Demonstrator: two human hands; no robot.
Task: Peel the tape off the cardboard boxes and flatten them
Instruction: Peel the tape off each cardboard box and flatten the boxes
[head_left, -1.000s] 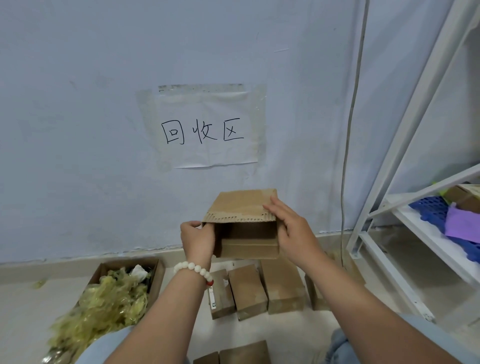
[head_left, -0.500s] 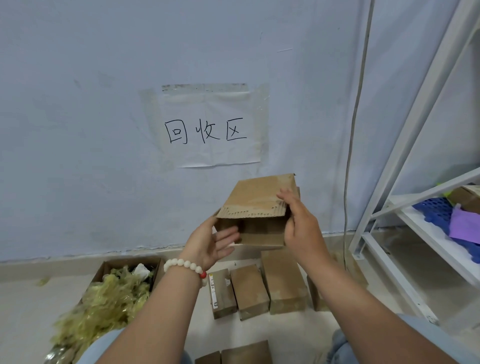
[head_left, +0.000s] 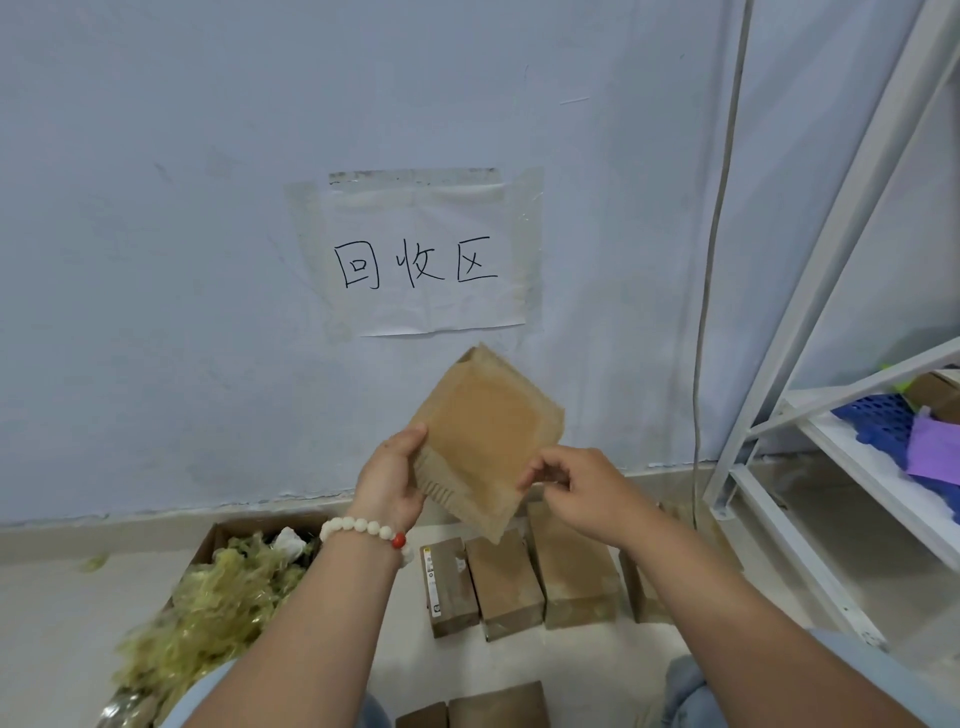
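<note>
On my feed, at the centre of the frame, the person's two hands hold up a small brown cardboard box (head_left: 488, 441) in front of a pale blue wall. The box is tilted like a diamond, one corner pointing up, its broad face toward the camera. The left hand (head_left: 389, 478), at left of centre with a white bead bracelet (head_left: 363, 530) on the wrist, grips the box's left edge, with the thumb on the front and the fingers hidden behind. The right hand (head_left: 576, 488), just right of centre, has curled fingers pinching the box's lower right edge; I cannot tell whether it pinches tape or cardboard. Below the hands, a row of closed boxes (head_left: 509, 582) lies side by side on the floor, touching one another, and two more boxes (head_left: 498, 706) sit at the bottom edge. At lower left, an open carton (head_left: 208, 540) is heaped with crumpled yellowish tape scraps (head_left: 223, 597). Above the held box, a paper sign (head_left: 421, 254) with handwritten characters is taped to the wall. At right stands a white metal rack (head_left: 810, 291) whose shelf holds a blue perforated item (head_left: 878, 421) and a purple sheet (head_left: 935, 449).
</note>
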